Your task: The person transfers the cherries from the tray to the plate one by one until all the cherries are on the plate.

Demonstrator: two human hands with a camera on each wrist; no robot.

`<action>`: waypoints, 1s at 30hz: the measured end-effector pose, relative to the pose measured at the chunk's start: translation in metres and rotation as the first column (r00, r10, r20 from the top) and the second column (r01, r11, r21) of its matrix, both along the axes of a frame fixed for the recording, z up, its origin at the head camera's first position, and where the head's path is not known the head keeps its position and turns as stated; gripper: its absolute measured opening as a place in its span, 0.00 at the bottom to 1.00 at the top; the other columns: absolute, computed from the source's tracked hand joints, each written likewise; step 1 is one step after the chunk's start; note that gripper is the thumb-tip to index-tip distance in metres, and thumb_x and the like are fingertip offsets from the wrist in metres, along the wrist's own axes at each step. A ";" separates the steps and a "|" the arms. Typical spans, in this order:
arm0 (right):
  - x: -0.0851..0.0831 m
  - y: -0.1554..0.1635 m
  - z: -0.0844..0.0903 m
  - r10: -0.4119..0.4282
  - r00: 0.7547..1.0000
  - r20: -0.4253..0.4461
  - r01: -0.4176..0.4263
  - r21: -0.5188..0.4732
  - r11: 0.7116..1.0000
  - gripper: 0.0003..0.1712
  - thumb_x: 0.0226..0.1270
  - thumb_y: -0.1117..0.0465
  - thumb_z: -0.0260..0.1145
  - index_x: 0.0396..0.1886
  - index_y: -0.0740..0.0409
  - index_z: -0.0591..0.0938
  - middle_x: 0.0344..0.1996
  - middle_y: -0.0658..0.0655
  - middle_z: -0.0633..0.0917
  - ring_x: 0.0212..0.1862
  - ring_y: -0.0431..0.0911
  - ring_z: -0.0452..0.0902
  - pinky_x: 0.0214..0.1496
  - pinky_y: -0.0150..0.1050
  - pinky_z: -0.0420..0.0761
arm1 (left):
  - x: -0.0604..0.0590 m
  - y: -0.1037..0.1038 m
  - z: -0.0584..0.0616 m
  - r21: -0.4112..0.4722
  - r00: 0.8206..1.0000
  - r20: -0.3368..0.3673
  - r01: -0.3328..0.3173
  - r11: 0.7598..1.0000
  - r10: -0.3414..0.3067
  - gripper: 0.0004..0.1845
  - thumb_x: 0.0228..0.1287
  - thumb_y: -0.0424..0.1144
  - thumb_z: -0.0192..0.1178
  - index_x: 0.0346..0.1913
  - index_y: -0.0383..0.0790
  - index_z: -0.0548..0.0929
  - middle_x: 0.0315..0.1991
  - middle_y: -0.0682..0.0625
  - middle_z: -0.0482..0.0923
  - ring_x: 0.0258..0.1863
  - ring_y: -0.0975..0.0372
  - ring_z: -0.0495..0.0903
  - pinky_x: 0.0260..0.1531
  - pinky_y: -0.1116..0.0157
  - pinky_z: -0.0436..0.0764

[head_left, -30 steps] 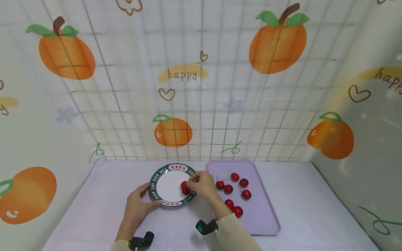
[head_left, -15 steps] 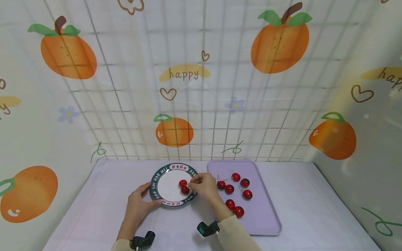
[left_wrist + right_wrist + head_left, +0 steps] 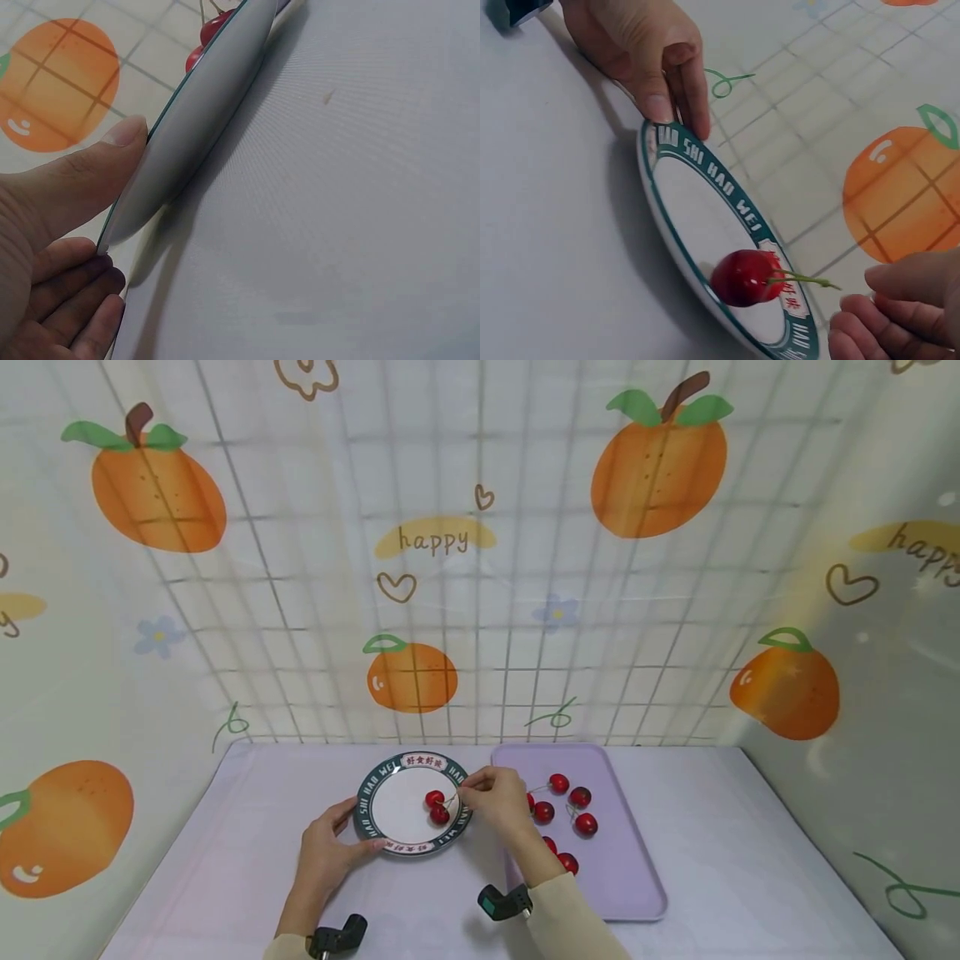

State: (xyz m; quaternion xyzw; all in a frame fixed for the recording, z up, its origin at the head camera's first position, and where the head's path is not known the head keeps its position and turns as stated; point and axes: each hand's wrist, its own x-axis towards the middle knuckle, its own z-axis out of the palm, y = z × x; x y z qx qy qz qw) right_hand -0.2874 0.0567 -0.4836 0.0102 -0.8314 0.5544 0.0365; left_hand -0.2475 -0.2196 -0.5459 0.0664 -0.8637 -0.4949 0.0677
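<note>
Left hand [image 3: 327,847] pinches the plate [image 3: 390,814] rim at seven o'clock. Right hand [image 3: 497,797], fingers loosely curled, holds nothing; its wrist view shows a gap to the cherry [image 3: 744,278] stem, unclear overhead. Cherries lie at three o'clock.

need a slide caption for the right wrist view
Left hand steadies a green-rimmed plate holding a cherry.

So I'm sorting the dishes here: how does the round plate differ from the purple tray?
The plate is round, white with a dark green lettered rim; the tray is rectangular and plain lilac. The plate holds two cherries, the tray several more. The left hand grips the plate's edge and the right hand hovers at its other side; no hand holds the tray. Both lie flat on the table.
</note>
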 end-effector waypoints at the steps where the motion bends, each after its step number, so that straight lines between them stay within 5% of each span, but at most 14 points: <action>1: 0.000 0.002 0.002 -0.006 1.000 0.002 0.006 -0.004 1.000 0.04 0.63 0.67 0.77 0.35 0.63 0.88 0.27 0.53 0.87 0.29 0.42 0.81 0.30 0.32 0.84 | 0.000 0.000 0.000 0.000 1.000 0.002 0.000 1.000 0.000 0.52 0.43 0.47 0.87 0.73 0.34 0.75 0.73 0.35 0.72 0.73 0.41 0.71 0.76 0.47 0.71; 17: 0.005 0.048 0.021 -0.114 0.993 0.000 0.114 -0.083 0.990 0.06 0.63 0.65 0.77 0.37 0.64 0.89 0.29 0.55 0.89 0.30 0.49 0.87 0.30 0.35 0.86 | 0.000 0.001 0.001 -0.022 1.000 -0.003 -0.005 1.000 0.005 0.54 0.41 0.50 0.87 0.73 0.34 0.75 0.73 0.35 0.72 0.72 0.40 0.71 0.75 0.46 0.72; 23: 0.005 0.073 0.023 -0.131 0.991 0.006 0.131 -0.101 0.986 0.07 0.64 0.65 0.77 0.38 0.63 0.89 0.30 0.55 0.91 0.37 0.57 0.90 0.39 0.42 0.90 | 0.001 0.000 0.002 -0.031 1.000 0.003 -0.005 1.000 0.005 0.54 0.42 0.50 0.87 0.73 0.35 0.75 0.73 0.35 0.72 0.72 0.40 0.71 0.75 0.46 0.72; 30: 0.011 0.098 0.025 -0.162 0.987 -0.022 0.158 -0.119 0.980 0.08 0.66 0.67 0.75 0.40 0.69 0.87 0.31 0.58 0.90 0.36 0.55 0.90 0.44 0.42 0.92 | 0.000 0.000 0.000 -0.026 1.000 0.013 0.006 1.000 -0.006 0.54 0.41 0.51 0.87 0.73 0.35 0.75 0.74 0.35 0.71 0.73 0.40 0.71 0.75 0.49 0.72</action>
